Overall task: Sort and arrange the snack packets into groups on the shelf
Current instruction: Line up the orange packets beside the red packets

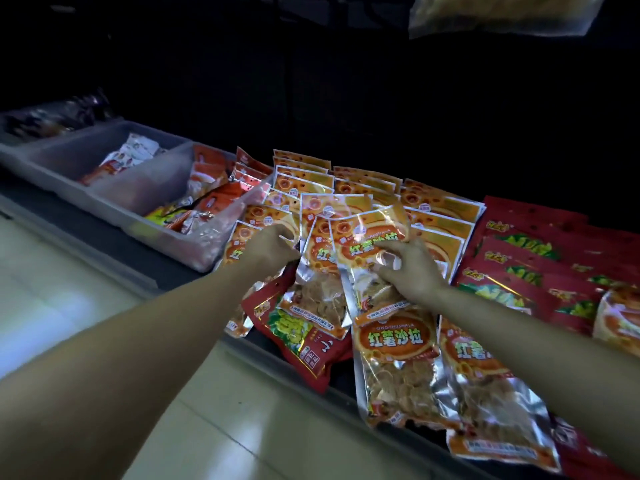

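Head view: both hands (273, 245) (412, 268) grip overlapping orange packets (367, 237).

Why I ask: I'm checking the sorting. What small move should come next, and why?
Probably lay the orange packet the right hand grips onto the orange rows behind, where its kind lies. The left hand holds a neighbouring packet. The stray red packet beneath can wait.

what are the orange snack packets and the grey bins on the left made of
The orange snack packets look like thin glossy plastic film with silvery foil-like edges: glare streaks, wrinkles, a clear window showing chips. The grey bins seem rigid translucent plastic, duller: packets show faintly through the wall.
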`<state>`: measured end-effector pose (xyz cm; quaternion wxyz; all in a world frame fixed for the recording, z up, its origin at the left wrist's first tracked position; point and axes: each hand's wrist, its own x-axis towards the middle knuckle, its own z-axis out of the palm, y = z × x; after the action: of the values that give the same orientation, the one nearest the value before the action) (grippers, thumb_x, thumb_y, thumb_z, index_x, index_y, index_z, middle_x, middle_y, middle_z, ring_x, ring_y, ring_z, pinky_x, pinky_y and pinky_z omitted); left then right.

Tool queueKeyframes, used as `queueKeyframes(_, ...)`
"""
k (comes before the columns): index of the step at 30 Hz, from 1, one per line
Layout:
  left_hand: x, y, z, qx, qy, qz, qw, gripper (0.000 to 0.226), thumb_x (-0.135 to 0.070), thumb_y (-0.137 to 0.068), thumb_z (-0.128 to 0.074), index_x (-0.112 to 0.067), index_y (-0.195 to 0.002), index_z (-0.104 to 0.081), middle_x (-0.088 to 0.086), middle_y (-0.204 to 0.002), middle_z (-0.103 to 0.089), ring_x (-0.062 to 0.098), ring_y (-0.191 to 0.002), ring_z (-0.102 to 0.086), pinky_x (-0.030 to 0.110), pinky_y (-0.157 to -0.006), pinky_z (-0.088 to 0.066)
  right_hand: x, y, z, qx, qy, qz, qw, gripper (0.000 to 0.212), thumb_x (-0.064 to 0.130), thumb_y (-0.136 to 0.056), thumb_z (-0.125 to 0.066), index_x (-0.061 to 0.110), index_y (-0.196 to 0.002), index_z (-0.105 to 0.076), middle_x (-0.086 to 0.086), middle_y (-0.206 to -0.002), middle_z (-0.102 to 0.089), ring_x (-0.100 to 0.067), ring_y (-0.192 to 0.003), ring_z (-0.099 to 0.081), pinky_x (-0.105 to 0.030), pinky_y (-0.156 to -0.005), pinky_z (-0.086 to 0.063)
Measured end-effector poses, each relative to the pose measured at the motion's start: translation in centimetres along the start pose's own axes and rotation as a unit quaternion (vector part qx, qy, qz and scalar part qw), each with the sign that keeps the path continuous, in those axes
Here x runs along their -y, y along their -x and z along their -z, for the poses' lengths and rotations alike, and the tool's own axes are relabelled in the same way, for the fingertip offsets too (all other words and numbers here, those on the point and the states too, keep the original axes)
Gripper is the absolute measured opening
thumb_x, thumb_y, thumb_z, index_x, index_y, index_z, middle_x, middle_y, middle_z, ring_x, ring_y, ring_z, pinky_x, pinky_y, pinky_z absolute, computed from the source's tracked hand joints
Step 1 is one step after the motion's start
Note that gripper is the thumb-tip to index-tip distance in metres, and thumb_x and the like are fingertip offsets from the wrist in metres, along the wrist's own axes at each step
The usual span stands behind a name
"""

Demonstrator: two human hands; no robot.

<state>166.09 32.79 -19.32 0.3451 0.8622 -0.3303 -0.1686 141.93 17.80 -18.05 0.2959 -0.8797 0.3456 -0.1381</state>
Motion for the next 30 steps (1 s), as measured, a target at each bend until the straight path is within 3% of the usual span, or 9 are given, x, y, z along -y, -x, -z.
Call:
queueKeyframes(3, 0.6, 1.7, 1.7, 0.003, -0.140, 0.004, 0.990, 0.024, -0.036, -0.078, -0.076, -0.021, -0.094, -0.066, 0.002, -0.090, -0.073, 0.019, -0.081, -0.067, 0.033, -0.074, -0.056, 0.0, -0.2, -0.6, 0.046, 0.033, -0.017, 0.998, 0.056, 0.031, -0.090, -0.070, 0.026, -0.142, -0.052, -0.014, -0.140, -0.036, -0.034, -0.123, -0.051, -0.036, -0.108, -0.040)
queueKeyframes(6, 1.8, 3.9, 1.9, 0.109, -0.287, 0.021, 0.952, 0.047, -0.054, -0.075, -0.075, -0.016, -0.100, -0.063, 0.004, -0.096, -0.069, 0.023, -0.089, -0.066, 0.036, -0.080, -0.056, -0.3, -0.2, -0.9, 0.097, 0.038, -0.014, 0.995, 0.068, 0.029, -0.084, -0.073, 0.028, -0.146, -0.044, -0.012, -0.142, -0.030, -0.034, -0.115, -0.057, -0.038, -0.099, -0.050)
queueKeyframes(9, 2.9, 5.3, 1.4, 0.166, -0.286, 0.037, 0.943, 0.046, -0.035, -0.072, -0.083, -0.013, -0.106, -0.063, 0.006, -0.095, -0.069, 0.022, -0.083, -0.069, 0.036, -0.072, -0.060, -0.6, 0.0, -0.9, 0.137, 0.052, -0.007, 0.989, 0.089, 0.021, -0.076, -0.079, 0.031, -0.151, -0.033, -0.009, -0.139, -0.031, -0.022, -0.089, -0.063, -0.024, -0.068, -0.052)
queueKeyframes(11, 3.1, 5.5, 1.6, 0.152, -0.267, 0.031, 0.951, 0.032, -0.025, -0.072, -0.082, -0.012, -0.099, -0.070, 0.005, -0.085, -0.070, 0.020, -0.073, -0.069, 0.032, -0.059, -0.058, -0.7, 0.3, -0.8, 0.150, 0.070, 0.012, 0.986, 0.098, 0.021, -0.074, -0.083, 0.031, -0.154, -0.028, -0.010, -0.135, -0.041, -0.020, -0.089, -0.061, -0.023, -0.068, -0.050)
queueKeyframes(14, 2.6, 5.1, 2.4, 0.083, -0.173, 0.044, 0.980, 0.011, -0.018, -0.074, -0.079, -0.015, -0.082, -0.073, 0.005, -0.080, -0.071, 0.021, -0.074, -0.068, 0.028, -0.059, -0.054, -0.9, 0.9, -0.7, 0.128, 0.084, 0.025, 0.988, 0.100, 0.025, -0.073, -0.085, 0.026, -0.154, -0.028, -0.009, -0.152, -0.042, -0.025, -0.110, -0.062, -0.037, -0.093, -0.051)
queueKeyframes(18, 1.4, 5.4, 4.9, -0.005, 0.099, 0.106, 0.989, 0.019, -0.006, -0.081, -0.077, -0.009, -0.098, -0.069, 0.012, -0.091, -0.072, 0.028, -0.080, -0.071, 0.038, -0.070, -0.061, -0.8, 1.3, -1.1, 0.093, 0.106, 0.020, 0.990, 0.099, 0.032, -0.072, -0.085, 0.020, -0.154, -0.030, -0.013, -0.142, -0.052, -0.029, -0.112, -0.061, -0.034, -0.092, -0.048)
queueKeyframes(21, 0.5, 5.8, 7.1, -0.072, 0.205, 0.078, 0.973, 0.014, -0.003, -0.082, -0.076, -0.010, -0.091, -0.068, 0.014, -0.093, -0.074, 0.026, -0.079, -0.073, 0.037, -0.068, -0.061, -0.5, 1.6, -1.5, 0.074, 0.122, 0.015, 0.990, 0.099, 0.037, -0.072, -0.084, 0.020, -0.153, -0.030, -0.015, -0.143, -0.050, -0.032, -0.119, -0.057, -0.038, -0.097, -0.049)
queueKeyframes(25, 0.6, 5.6, 9.7, -0.157, 0.226, 0.014, 0.961, 0.012, -0.013, -0.086, -0.074, -0.015, -0.097, -0.073, 0.001, -0.087, -0.075, 0.015, -0.077, -0.072, 0.036, -0.076, -0.060, 0.5, 1.8, -2.3, 0.047, 0.103, 0.014, 0.994, 0.095, 0.034, -0.074, -0.084, 0.013, -0.151, -0.033, -0.014, -0.140, -0.054, -0.032, -0.118, -0.058, -0.041, -0.098, -0.048)
queueKeyframes(30, 1.7, 6.3, 12.4, -0.303, 0.075, 0.014, 0.950, 0.011, -0.037, -0.090, -0.064, -0.027, -0.090, -0.063, -0.001, -0.085, -0.071, 0.022, -0.076, -0.068, 0.037, -0.069, -0.055, 2.1, 1.9, -4.7, -0.005, 0.019, 0.001, 1.000, 0.092, 0.036, -0.075, -0.079, 0.012, -0.152, -0.033, -0.014, -0.139, -0.052, -0.033, -0.126, -0.049, -0.039, -0.099, -0.045)
